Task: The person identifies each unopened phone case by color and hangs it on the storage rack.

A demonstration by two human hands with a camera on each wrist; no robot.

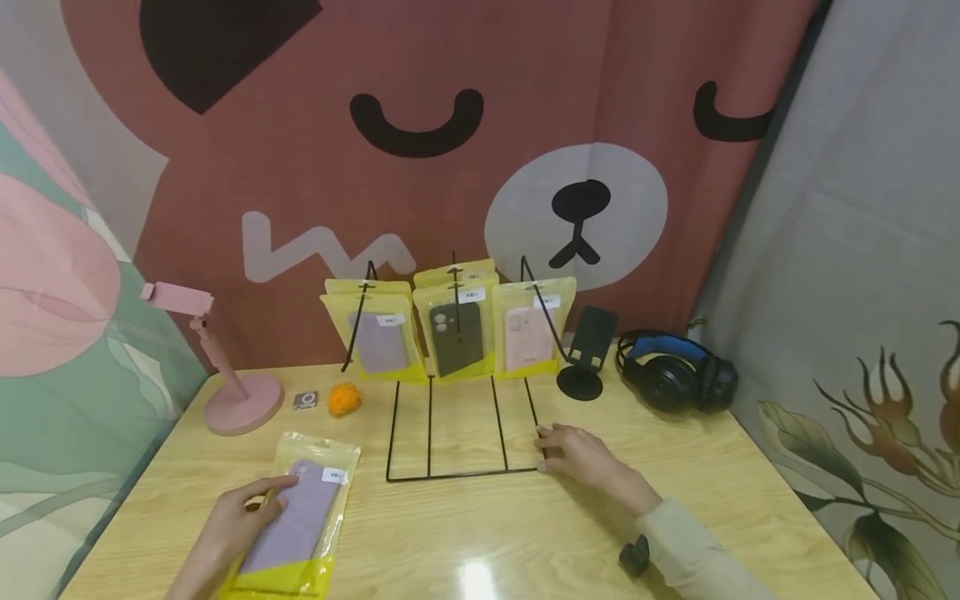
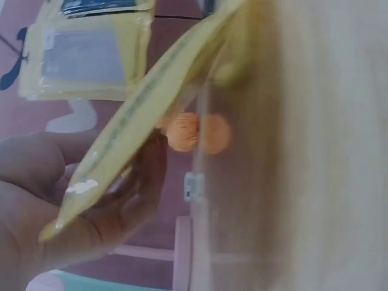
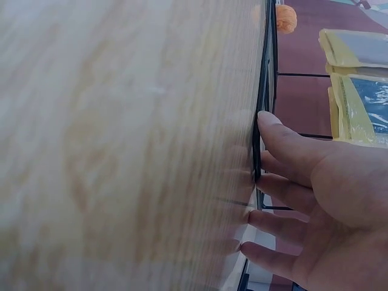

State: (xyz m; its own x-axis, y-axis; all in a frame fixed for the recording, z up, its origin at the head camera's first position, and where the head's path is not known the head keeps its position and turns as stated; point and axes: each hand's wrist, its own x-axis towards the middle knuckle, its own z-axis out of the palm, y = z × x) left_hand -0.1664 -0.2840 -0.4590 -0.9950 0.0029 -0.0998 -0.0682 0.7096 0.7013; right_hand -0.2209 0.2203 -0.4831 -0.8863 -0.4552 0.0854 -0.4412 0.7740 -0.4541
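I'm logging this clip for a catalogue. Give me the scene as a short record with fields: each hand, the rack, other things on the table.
left hand: grips the purple case pack lying on the table
right hand: fingers relaxed, touching the wire rack at its front right corner
rack: bags of phone cases hang from it
left of rack: pink stand, orange ball
right of rack: black stand, headphones

Bare table lying open between the left hand and right hand, the wire rack standing behind with hanging packets blocking it, while pink stand, orange ball, black holder and headphones are crowding the far edge.
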